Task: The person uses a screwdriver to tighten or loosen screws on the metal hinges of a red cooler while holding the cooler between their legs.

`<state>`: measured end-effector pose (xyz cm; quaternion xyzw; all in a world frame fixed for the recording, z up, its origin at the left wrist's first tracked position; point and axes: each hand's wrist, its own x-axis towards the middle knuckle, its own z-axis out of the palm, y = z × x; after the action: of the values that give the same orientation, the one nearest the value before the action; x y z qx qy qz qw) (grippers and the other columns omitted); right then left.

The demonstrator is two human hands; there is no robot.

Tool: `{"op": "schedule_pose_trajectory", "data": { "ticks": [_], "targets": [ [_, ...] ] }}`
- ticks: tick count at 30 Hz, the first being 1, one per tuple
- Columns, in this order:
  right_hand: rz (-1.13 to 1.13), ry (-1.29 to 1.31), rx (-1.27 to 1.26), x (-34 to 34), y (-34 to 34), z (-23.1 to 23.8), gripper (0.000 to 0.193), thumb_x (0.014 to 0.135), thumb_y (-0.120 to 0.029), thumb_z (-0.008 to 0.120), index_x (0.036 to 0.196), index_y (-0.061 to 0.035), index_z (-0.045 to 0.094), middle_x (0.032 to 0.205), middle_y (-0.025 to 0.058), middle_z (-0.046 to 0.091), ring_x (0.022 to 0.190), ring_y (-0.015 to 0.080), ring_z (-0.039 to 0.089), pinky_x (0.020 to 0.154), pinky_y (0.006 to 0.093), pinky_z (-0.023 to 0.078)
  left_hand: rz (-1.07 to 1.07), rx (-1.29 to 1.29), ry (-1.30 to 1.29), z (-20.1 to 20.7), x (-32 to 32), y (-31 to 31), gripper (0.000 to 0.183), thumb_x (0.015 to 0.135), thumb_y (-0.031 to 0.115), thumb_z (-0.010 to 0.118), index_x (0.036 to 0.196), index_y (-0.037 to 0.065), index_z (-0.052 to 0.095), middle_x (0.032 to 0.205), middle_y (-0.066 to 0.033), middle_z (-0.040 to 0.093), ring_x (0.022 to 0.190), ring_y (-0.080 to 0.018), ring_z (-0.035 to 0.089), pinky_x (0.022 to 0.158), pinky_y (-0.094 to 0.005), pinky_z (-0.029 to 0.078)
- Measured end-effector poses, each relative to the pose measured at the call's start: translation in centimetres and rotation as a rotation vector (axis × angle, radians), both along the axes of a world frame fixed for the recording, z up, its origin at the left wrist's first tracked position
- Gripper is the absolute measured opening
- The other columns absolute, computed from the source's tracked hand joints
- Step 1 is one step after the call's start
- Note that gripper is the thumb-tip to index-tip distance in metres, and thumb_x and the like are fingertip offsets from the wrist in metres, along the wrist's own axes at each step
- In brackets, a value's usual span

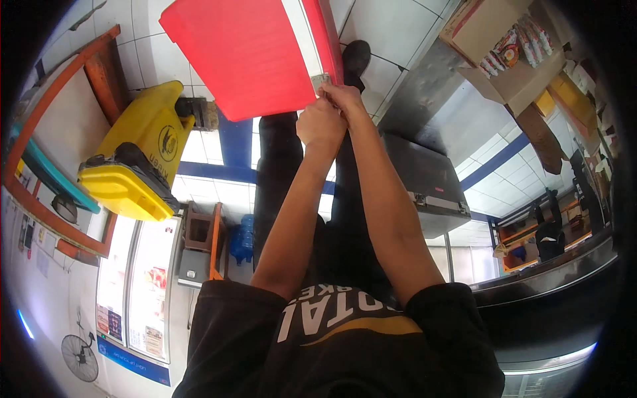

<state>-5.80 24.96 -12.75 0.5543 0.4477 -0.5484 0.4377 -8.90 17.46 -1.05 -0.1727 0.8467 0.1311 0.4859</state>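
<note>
A large red box (245, 56), its shape like a cooler, fills the top middle, with a white strip (302, 33) running along its edge. A small grey metal latch (320, 81) sits at the near end of that strip. My right hand (344, 103) is closed with its thumb and fingers at the latch. Just below and left of it, my left hand (320, 125) is closed and pressed against the right one. What lies inside the left fingers is hidden.
To the left stand a yellow bin (142, 142) and an orange-framed table (50, 79). An open cardboard box (514, 83) with packets lies at upper right, near a metal counter (421, 86). A grey metal case (424, 176) stands right of my legs; my dark shoe (357, 58) is beside the red box.
</note>
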Motion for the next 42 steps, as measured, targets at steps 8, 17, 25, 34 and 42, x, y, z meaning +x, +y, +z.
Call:
{"op": "schedule_pose_trajectory", "data": {
  "ticks": [8,17,25,34,42],
  "targets": [
    [-0.248,-0.051,-0.077,0.5,0.7,-0.2,0.023,0.097,-0.024,0.071,0.098,-0.0014,0.074,0.085,0.0046,0.073,0.064,0.0130,0.063,0.056,0.0280,0.050,1.821,0.493,-0.248,-0.6,2.9,-1.6,0.023,0.099,0.030,0.061,0.107,0.008,0.065,0.078,-0.0052,0.058,0.049,-0.0110,0.046,0.041,-0.0204,0.040],
    [-0.328,-0.081,-0.198,0.1,0.1,0.5,0.025,0.101,-0.027,0.067,0.100,-0.0026,0.072,0.082,0.0035,0.071,0.062,0.0135,0.063,0.055,0.0299,0.050,1.334,0.295,-0.268,-2.4,2.0,-2.2,0.025,0.096,0.028,0.060,0.090,0.004,0.065,0.067,-0.0102,0.063,0.049,-0.0192,0.058,0.040,-0.0335,0.040],
    [-0.389,-0.102,-0.181,1.2,-0.3,-1.4,0.020,0.102,-0.022,0.063,0.104,-0.0036,0.071,0.090,0.0073,0.074,0.082,0.0162,0.070,0.074,0.0317,0.055,0.141,0.000,-0.061,0.6,-1.4,-0.1,0.029,0.092,0.028,0.063,0.106,0.003,0.067,0.091,-0.0233,0.073,0.089,-0.0415,0.073,0.079,-0.0505,0.059],
    [-0.242,-0.103,-0.052,0.4,-0.3,-1.8,0.025,0.087,-0.024,0.081,0.087,-0.0003,0.072,0.075,0.0077,0.071,0.058,0.0179,0.065,0.052,0.0325,0.051,-0.319,0.057,0.037,-0.9,-0.2,0.0,0.038,0.095,0.031,0.063,0.117,0.000,0.061,0.094,-0.0182,0.073,0.082,-0.0317,0.076,0.067,-0.0410,0.062],
    [-0.293,-0.124,-0.111,-0.6,-0.2,0.3,0.025,0.096,-0.024,0.072,0.097,0.0002,0.074,0.080,0.0061,0.073,0.060,0.0154,0.065,0.051,0.0289,0.051,1.846,0.736,-0.373,-2.0,2.9,-2.6,0.031,0.101,0.037,0.058,0.109,0.007,0.060,0.075,-0.0055,0.059,0.042,-0.0117,0.047,0.035,-0.0235,0.034]
  ]
}}
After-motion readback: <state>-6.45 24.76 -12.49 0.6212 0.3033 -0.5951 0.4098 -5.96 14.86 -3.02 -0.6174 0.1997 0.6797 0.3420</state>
